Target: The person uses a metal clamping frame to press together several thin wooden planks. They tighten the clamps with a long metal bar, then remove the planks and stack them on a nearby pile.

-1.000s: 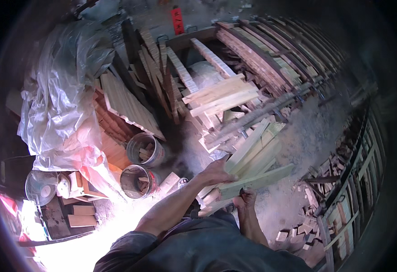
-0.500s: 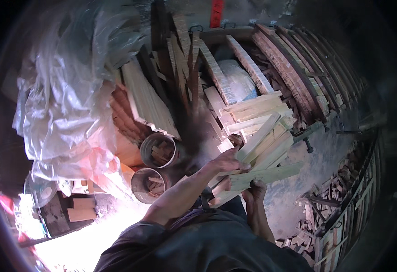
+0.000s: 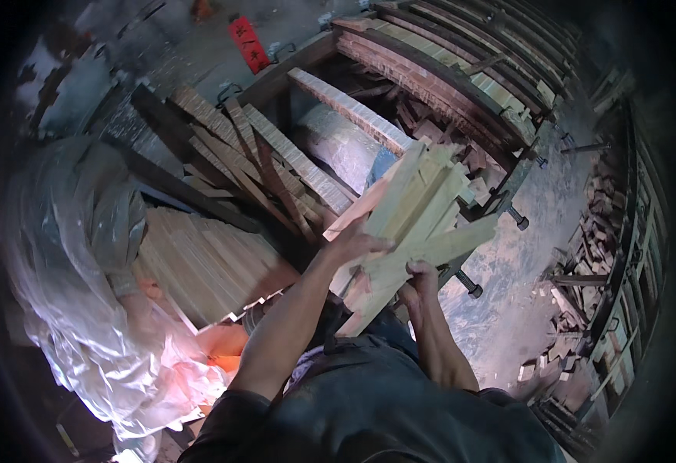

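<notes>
Several pale wooden boards lie bunched together in front of me, their far ends fanned out. My left hand grips this bunch at its near left side, fingers lying across the wood. One board crosses the others at a slant, from near my waist out to the right. My right hand is closed on the lower edge of that slanted board, its thumb against the edge and the other fingers partly hidden underneath. The left palm is hidden from view.
Crumpled clear plastic sheeting hangs at the left, beside a stack of planks. Long rough beams lie beyond the boards. Bolts stick out from a frame edge at the right. Wood offcuts fill a bin at far right.
My view has turned, and the buckets at the left have gone out of sight. Both hands stay on the boards; the slanted board now tilts up more steeply to the right.
</notes>
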A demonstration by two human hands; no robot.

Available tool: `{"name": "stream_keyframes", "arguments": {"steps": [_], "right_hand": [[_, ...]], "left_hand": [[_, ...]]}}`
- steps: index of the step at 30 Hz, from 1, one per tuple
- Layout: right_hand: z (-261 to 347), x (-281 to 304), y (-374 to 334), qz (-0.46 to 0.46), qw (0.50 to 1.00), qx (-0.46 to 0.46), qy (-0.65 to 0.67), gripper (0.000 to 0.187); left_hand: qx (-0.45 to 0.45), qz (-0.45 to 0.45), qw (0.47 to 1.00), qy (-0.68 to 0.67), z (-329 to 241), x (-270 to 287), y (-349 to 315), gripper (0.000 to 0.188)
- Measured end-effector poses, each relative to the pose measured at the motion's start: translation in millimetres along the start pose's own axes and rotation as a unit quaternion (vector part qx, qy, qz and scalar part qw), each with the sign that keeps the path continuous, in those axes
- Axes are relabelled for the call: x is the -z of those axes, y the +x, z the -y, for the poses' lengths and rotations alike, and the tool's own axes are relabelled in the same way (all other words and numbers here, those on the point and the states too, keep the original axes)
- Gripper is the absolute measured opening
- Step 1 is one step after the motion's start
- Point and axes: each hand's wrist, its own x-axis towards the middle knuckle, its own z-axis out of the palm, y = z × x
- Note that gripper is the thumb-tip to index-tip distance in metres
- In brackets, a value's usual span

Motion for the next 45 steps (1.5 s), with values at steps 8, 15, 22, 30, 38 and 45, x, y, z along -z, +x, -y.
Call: {"name": "stream_keyframes", "arguments": {"steps": [8, 15, 22, 30, 38, 45], "right_hand": [[48.3, -22.8, 132.2, -0.127, 0.982, 0.105, -0.094, 0.031], [63.5, 0.9, 210.9, -0.303, 0.883, 0.226, -0.279, 0.043], [55.2, 0.8, 182.5, -0.326, 0.884, 0.275, -0.193, 0.063], [46.3, 7.3, 170.5, -0.350, 0.866, 0.315, -0.169, 0.048], [42.8, -47.4, 164.2, -0.436, 0.752, 0.352, -0.347, 0.059], [27.3, -110.8, 168.0, -0.379, 0.773, 0.308, -0.404, 0.055]], "left_hand": [[0.090, 0.118, 0.987, -0.056, -1.2, 80.8, 141.4, 0.064], [0.086, 0.075, 0.993, -0.014, 95.1, 104.5, 216.7, 0.076], [0.186, 0.101, 0.957, -0.196, 94.3, 133.7, 220.8, 0.079], [0.132, 0.076, 0.963, -0.222, 90.1, 156.0, 220.8, 0.077], [0.210, 0.146, 0.902, -0.347, 93.7, 194.3, 227.8, 0.074], [0.131, 0.009, 0.984, -0.121, 122.5, 166.1, 242.7, 0.064]]}}
